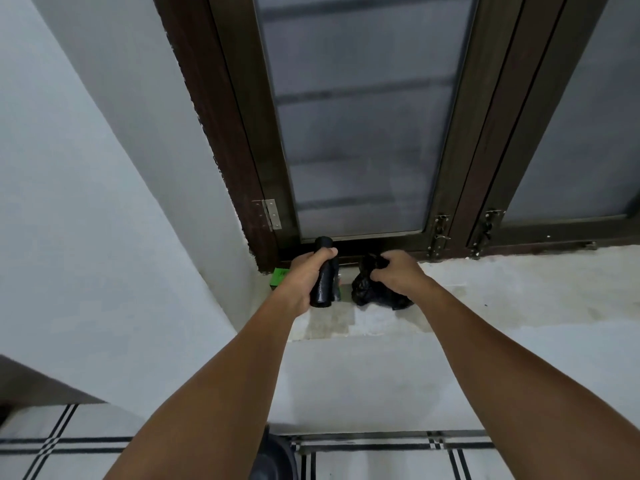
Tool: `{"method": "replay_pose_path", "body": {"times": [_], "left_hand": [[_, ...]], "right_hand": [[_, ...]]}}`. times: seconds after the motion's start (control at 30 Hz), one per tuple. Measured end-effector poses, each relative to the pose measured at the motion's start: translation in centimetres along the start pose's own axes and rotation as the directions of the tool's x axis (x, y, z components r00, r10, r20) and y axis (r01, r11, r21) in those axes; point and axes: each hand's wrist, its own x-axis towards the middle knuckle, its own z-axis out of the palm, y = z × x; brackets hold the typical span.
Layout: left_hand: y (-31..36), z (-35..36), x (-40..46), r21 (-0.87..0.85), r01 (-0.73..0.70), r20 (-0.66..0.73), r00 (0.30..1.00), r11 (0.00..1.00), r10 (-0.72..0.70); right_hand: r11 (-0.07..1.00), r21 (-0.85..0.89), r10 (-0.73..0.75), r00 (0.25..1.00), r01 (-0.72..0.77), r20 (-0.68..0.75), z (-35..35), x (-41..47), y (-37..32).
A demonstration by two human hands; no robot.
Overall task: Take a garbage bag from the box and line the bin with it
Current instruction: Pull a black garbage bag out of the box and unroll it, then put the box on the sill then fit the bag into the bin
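Note:
My left hand (304, 275) grips a black roll of garbage bags (323, 271), held upright over the window sill. My right hand (398, 271) holds a crumpled black garbage bag (367, 289) that rests on the sill just right of the roll. A green box (280, 278) stands on the sill behind my left hand, mostly hidden by it. A dark bin (277, 455) shows only as a rim at the bottom centre, between my forearms.
The grey window sill (502, 299) runs to the right below a dark-framed window (363, 133) with latches at its bottom corners. A white wall (86, 202) closes the left side. The floor (381, 459) has white tiles with black lines.

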Motion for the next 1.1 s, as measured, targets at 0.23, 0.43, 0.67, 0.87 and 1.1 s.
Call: {"method": "replay_pose_path", "body": {"times": [0.23, 0.43, 0.67, 0.87, 1.1], "left_hand": [[-0.2, 0.7, 0.4, 0.185, -0.186, -0.077, 0.976, 0.965, 0.203], [0.3, 0.9, 0.3, 0.068, -0.197, -0.087, 0.976, 0.978, 0.202], [0.4, -1.0, -0.1, -0.131, -0.186, -0.069, 0.982, 0.974, 0.179], [0.1, -1.8, -0.3, -0.155, -0.16, -0.036, 0.987, 0.975, 0.156], [-0.8, -2.4, 0.4, 0.743, -0.305, -0.095, 0.833, 0.595, 0.545]], "right_hand": [[0.92, -0.181, -0.392, 0.802, 0.348, -0.452, 1.3, -0.2, -1.0], [0.832, 0.423, -0.278, 0.93, 0.358, -0.239, 2.9, -1.9, -4.5], [0.783, 0.608, -0.052, 0.96, -0.131, 0.274, 2.6, -2.5, -3.6], [0.427, 0.868, -0.062, 0.949, -0.255, 0.31, 3.6, -1.7, -2.4], [0.563, 0.824, 0.061, 0.998, -0.059, 0.03, 4.2, -1.2, -2.9]]}}
